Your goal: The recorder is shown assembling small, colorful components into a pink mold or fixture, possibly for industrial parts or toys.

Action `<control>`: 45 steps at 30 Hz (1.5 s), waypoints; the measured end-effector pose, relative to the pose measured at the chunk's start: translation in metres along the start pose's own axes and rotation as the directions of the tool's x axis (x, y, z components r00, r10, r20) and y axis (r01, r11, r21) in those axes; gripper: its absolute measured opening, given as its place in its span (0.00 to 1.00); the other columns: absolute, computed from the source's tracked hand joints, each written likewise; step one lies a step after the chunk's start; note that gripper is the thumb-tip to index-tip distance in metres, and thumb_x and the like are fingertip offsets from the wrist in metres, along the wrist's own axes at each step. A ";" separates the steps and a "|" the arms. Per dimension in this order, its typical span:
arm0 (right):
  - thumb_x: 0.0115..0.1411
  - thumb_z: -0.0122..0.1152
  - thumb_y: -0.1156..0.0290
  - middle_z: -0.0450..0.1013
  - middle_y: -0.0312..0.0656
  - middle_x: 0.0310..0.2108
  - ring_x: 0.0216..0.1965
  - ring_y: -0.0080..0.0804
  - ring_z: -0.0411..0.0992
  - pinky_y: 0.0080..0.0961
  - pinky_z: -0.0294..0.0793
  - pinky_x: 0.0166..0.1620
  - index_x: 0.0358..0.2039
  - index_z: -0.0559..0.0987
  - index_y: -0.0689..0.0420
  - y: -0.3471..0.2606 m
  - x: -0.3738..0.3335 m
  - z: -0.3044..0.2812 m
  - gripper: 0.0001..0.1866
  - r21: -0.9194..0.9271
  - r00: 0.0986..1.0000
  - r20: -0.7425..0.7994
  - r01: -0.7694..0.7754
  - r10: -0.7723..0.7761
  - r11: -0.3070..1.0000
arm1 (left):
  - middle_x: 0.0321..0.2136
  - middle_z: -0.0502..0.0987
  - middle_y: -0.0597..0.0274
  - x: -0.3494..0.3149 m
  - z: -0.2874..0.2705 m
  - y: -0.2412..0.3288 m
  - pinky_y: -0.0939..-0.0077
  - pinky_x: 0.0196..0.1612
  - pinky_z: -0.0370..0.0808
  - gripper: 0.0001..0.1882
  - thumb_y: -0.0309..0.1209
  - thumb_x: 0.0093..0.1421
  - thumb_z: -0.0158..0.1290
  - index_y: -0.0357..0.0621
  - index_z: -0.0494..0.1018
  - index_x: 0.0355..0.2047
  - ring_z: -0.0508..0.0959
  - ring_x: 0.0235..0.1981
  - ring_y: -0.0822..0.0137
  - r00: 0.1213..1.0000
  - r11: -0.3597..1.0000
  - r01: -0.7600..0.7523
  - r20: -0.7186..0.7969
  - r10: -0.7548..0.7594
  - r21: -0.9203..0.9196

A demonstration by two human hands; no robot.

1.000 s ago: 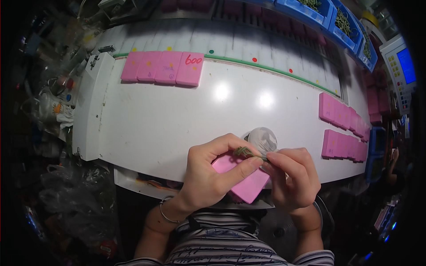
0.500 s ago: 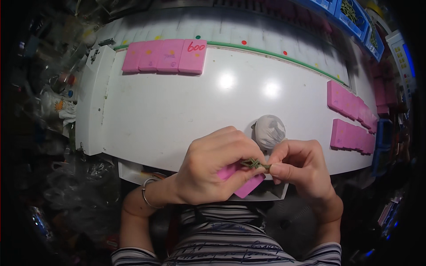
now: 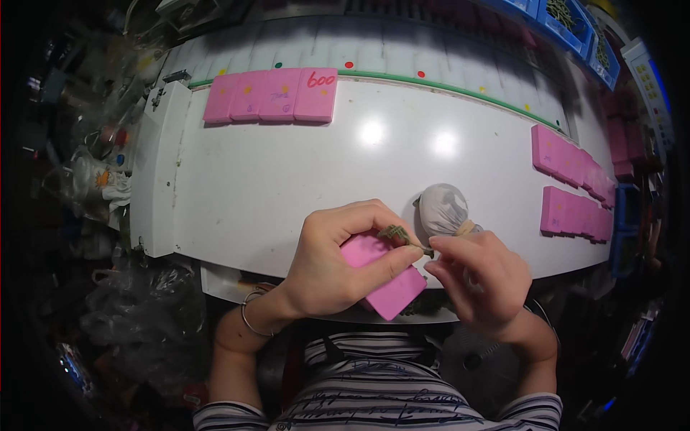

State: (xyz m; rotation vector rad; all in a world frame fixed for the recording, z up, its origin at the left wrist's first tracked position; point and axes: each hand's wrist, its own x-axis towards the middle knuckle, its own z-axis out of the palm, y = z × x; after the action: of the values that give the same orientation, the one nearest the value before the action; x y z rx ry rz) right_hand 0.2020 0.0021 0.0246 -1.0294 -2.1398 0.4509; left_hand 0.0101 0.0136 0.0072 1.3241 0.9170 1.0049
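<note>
In my left hand [image 3: 332, 262], closed, a small bundle of olive-green knotted cord [image 3: 392, 233] is pinched between thumb and forefinger. One end of it pokes out to the right past the thumb. A pink foam-like block [image 3: 397, 293] sits against the palm of the same hand, partly hidden by the fingers. My right hand [image 3: 487, 281] is just right of the cord's end, thumb and forefinger slightly apart with nothing visible between them. Just beyond the hands, a rounded grey-white wrapped bundle [image 3: 440, 208] with a tan band round its neck rests on the white table [image 3: 287, 187].
A row of pink blocks [image 3: 269, 95] lies at the back left. Two more rows of pink blocks [image 3: 571, 159] stand at the right edge. Blue bins [image 3: 568, 29] with green cords hang at the upper right. Below the table's front edge is an open drawer [image 3: 219, 282].
My right fingers have parted from the cord's end and moved slightly right. More of the pink block shows under my left hand. The whole view has shifted a little.
</note>
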 end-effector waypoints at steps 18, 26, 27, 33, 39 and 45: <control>0.56 0.61 0.75 0.71 0.35 0.18 0.17 0.14 0.64 0.11 0.61 0.21 0.28 0.76 0.66 0.007 -0.002 -0.014 0.06 0.525 0.552 0.580 -0.816 0.600 0.243 | 0.25 0.76 0.63 -0.002 0.004 0.002 0.78 0.28 0.70 0.12 0.17 0.40 0.62 0.40 0.77 0.27 0.73 0.25 0.68 0.931 0.847 -0.335 0.007 0.365 0.413; 0.54 0.61 0.76 0.73 0.40 0.20 0.21 0.19 0.69 0.16 0.67 0.26 0.29 0.79 0.64 0.004 -0.005 -0.010 0.04 0.170 0.690 0.441 -0.692 0.574 0.701 | 0.25 0.76 0.64 -0.005 0.007 0.006 0.77 0.27 0.69 0.15 0.17 0.35 0.62 0.41 0.77 0.27 0.72 0.25 0.67 0.890 0.762 -0.379 -0.017 0.455 0.525; 0.55 0.60 0.77 0.74 0.40 0.23 0.23 0.19 0.69 0.16 0.67 0.27 0.32 0.79 0.64 0.004 -0.006 -0.009 0.05 0.270 0.682 0.410 -0.725 0.606 0.633 | 0.25 0.76 0.65 -0.006 0.007 0.006 0.77 0.26 0.69 0.15 0.17 0.34 0.62 0.42 0.78 0.27 0.71 0.25 0.68 0.877 0.743 -0.399 -0.012 0.480 0.537; 0.56 0.56 0.82 0.72 0.41 0.34 0.30 0.21 0.70 0.15 0.71 0.32 0.39 0.75 0.68 0.001 0.004 -0.007 0.09 0.704 0.791 0.381 -0.583 0.478 0.405 | 0.26 0.76 0.67 0.000 0.007 -0.001 0.78 0.27 0.69 0.16 0.18 0.34 0.63 0.43 0.78 0.28 0.71 0.26 0.68 0.797 0.608 -0.488 0.035 0.603 0.625; 0.55 0.56 0.85 0.72 0.43 0.33 0.27 0.20 0.71 0.12 0.70 0.27 0.35 0.74 0.68 0.005 0.015 -0.011 0.07 0.787 0.822 0.291 -0.497 0.490 0.367 | 0.26 0.76 0.63 0.015 0.004 0.009 0.76 0.27 0.70 0.14 0.16 0.37 0.63 0.41 0.78 0.28 0.73 0.26 0.66 0.829 0.710 -0.436 -0.061 0.556 0.553; 0.56 0.58 0.80 0.74 0.39 0.30 0.29 0.19 0.72 0.14 0.71 0.27 0.34 0.77 0.64 0.022 0.044 -0.055 0.05 0.566 0.788 0.347 -0.608 0.508 0.557 | 0.23 0.76 0.57 0.020 0.002 0.001 0.78 0.31 0.72 0.08 0.17 0.44 0.60 0.37 0.77 0.27 0.76 0.25 0.65 0.881 0.845 -0.292 -0.220 0.420 0.448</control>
State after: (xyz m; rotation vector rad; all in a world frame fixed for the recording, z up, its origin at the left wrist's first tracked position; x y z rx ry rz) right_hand 0.2349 0.0506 0.0689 -1.2448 -1.4778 1.5184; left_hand 0.0184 0.0314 0.0088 1.7666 1.1857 1.3989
